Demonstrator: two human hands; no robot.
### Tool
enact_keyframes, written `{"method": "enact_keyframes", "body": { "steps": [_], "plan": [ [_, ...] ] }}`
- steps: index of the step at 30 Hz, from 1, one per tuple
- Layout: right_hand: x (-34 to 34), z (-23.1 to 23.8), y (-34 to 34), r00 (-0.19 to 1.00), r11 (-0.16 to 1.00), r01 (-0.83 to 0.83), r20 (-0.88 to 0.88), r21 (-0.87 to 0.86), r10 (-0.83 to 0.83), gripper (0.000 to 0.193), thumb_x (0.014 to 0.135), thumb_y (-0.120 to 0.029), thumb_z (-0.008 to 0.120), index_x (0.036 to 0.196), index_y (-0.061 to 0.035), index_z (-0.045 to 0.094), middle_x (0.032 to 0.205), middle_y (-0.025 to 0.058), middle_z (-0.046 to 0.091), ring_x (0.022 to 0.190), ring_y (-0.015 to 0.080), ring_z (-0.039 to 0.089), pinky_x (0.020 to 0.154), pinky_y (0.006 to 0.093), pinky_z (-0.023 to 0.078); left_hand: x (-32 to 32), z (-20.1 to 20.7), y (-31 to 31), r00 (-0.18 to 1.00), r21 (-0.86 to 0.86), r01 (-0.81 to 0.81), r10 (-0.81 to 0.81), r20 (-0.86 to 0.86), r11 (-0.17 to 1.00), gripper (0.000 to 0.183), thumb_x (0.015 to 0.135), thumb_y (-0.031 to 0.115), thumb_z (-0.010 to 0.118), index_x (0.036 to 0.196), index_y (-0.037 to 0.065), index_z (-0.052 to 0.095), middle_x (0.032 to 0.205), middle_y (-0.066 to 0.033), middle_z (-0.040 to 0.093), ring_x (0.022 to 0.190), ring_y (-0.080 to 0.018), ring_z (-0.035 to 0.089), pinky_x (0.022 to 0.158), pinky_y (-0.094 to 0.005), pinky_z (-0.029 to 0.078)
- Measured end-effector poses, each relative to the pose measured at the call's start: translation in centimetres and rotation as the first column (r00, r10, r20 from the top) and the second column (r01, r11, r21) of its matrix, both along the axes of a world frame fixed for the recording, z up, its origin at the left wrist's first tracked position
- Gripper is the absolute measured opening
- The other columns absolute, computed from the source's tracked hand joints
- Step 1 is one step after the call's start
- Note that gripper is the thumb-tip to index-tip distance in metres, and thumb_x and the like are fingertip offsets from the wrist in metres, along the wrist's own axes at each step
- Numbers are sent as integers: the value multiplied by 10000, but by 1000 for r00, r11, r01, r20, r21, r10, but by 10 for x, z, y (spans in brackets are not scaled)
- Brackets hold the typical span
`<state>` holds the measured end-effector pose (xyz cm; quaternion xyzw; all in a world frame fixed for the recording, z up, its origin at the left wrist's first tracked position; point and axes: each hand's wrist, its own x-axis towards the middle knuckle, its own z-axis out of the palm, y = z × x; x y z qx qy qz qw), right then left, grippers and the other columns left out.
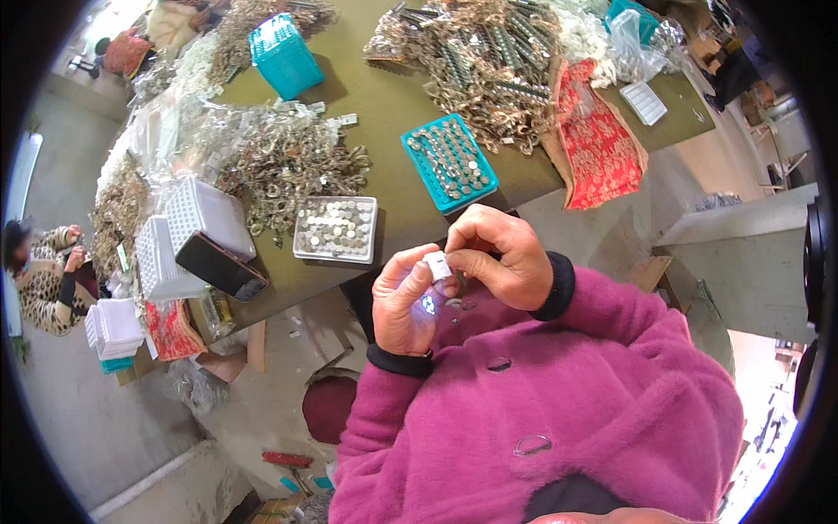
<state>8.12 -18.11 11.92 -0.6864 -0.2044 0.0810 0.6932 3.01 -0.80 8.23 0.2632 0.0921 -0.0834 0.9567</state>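
Note:
In front of my chest, my left hand (403,301) is closed, thumb and fingers gripping a small white block-shaped piece (438,265). My right hand (502,260) meets it from the other side, its thumb and forefinger pinched at the piece's edge. A bluish-white bright spot (428,304) glows below the piece, against my left palm; what makes it is too small to tell. Just beyond my hands, a teal tray (494,185) holds rows of small round silvery parts. Left of it sits a white tray (375,230) filled with round, coin-like discs.
Heaps of metal parts (292,162) and a larger tangled pile (480,70) cover much of the green table (358,87). Stacked white trays (209,218), a dark phone (221,265), a teal tray stack (286,57) and red patterned cloth (598,135) lie around. Another person (57,279) sits far left.

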Motion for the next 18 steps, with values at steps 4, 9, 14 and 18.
{"method": "enact_keyframes", "body": {
  "steps": [4, 9, 14, 18],
  "plan": [
    [0, 3, 2, 992, 997, 26, 126, -78, -16, 105, 869, 12, 712, 946, -15, 645, 838, 85, 600, 741, 203, 620, 692, 323, 508, -1, -2, 4, 996, -3, 37, -36, 85, 999, 275, 985, 121, 653, 1219, -24, 643, 1051, -141, 697, 905, -223, 667, 809, -362, 555],
    [-3, 2, 2, 985, 992, 7, 172, -128, 15, 55, 879, -24, 697, 920, -30, 661, 837, 105, 611, 745, 258, 631, 703, 350, 518, -4, -3, 4, 998, 60, 20, -24, 62, 998, 292, 975, 109, 637, 1220, -48, 614, 1039, -121, 681, 899, -208, 654, 805, -349, 540],
    [-2, -5, 0, 947, 995, 36, 320, -97, -3, 78, 877, -107, 705, 923, -45, 704, 893, 136, 646, 838, 313, 655, 771, 387, 532, -6, -4, 7, 999, 240, -5, -7, 47, 971, 247, 946, 80, 632, 1151, -57, 614, 1061, -173, 656, 875, -226, 637, 749, -338, 529],
    [3, -13, 3, 976, 998, -60, 207, -24, 64, 95, 867, -103, 725, 916, -38, 677, 871, 102, 658, 831, 225, 654, 752, 343, 525, -2, -12, 6, 997, 170, 12, -25, 74, 985, 196, 976, 118, 623, 1123, -11, 610, 980, -124, 633, 824, -184, 611, 686, -283, 494]
  ]
}}
